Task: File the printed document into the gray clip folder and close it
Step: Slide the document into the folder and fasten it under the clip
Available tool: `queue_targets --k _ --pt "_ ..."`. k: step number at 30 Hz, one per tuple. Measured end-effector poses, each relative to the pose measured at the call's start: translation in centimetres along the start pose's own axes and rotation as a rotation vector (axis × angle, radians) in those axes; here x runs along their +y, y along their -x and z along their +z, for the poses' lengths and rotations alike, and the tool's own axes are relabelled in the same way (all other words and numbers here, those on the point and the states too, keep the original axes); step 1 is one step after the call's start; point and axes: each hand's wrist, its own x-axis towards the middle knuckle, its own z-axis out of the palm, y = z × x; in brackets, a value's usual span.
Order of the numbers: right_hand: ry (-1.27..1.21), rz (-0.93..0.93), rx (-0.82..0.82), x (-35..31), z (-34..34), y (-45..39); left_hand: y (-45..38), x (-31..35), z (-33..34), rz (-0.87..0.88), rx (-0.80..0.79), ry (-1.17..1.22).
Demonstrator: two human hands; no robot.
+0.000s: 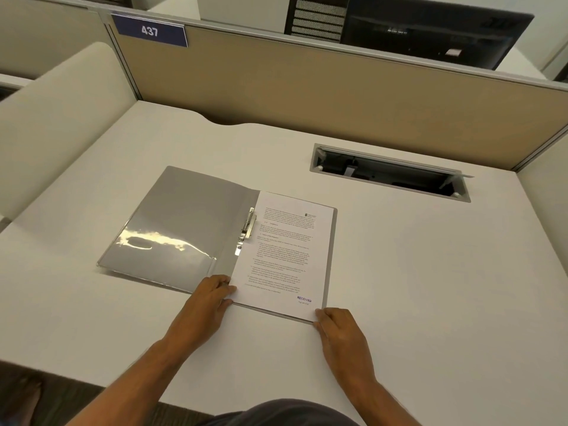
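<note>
The gray clip folder [184, 222] lies open on the white desk [415, 272], its left cover spread flat with a clear pocket at the bottom. The printed document [285, 253], stamped RECEIVED at the lower right, rests on the folder's right half. A metal clip [247, 229] stands raised along the spine, at the page's left edge. My left hand [206, 305] pinches the page's near left corner. My right hand [338, 330] holds the near right corner of the page and folder.
A rectangular cable hatch [390, 172] is open in the desk behind the folder. A tan partition [307, 87] bearing a blue sign 437 [149, 30] closes the far side. A dark monitor [430, 29] stands beyond it. A cream divider [55, 118] flanks the left.
</note>
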Motion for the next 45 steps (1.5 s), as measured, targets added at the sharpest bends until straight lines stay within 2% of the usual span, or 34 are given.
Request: queue_targets --k 4,10,15,19,23,32,45 --pt "0.095 -0.07 0.002 -0.4 -0.5 -0.6 -0.2 0.3 -0.4 -0.016 -0.008 0.056" --pt "0.047 -0.023 0.092 -0.5 -1.9 -3.1 -3.3 1.2 -2.5 -0.095 0.091 0.18" --pt "-0.119 0.13 0.127 0.2 -3.6 -9.5 -9.9 3.1 -4.5 -0.123 0.155 0.228" --pt "-0.252 0.304 0.092 1.3 -4.2 -15.2 -16.1 5.1 -5.2 -0.102 0.171 0.229" --pt "-0.27 0.388 0.049 2.0 -4.6 -20.5 -21.7 5.7 -4.8 -0.094 0.103 0.141" --pt "-0.29 0.394 -0.066 3.0 -4.1 -27.5 -28.1 5.3 -3.3 -0.167 -0.136 -0.104" --pt "-0.257 0.368 -0.023 3.3 -2.8 -28.2 -29.9 5.0 -3.0 -0.115 -0.095 -0.176"
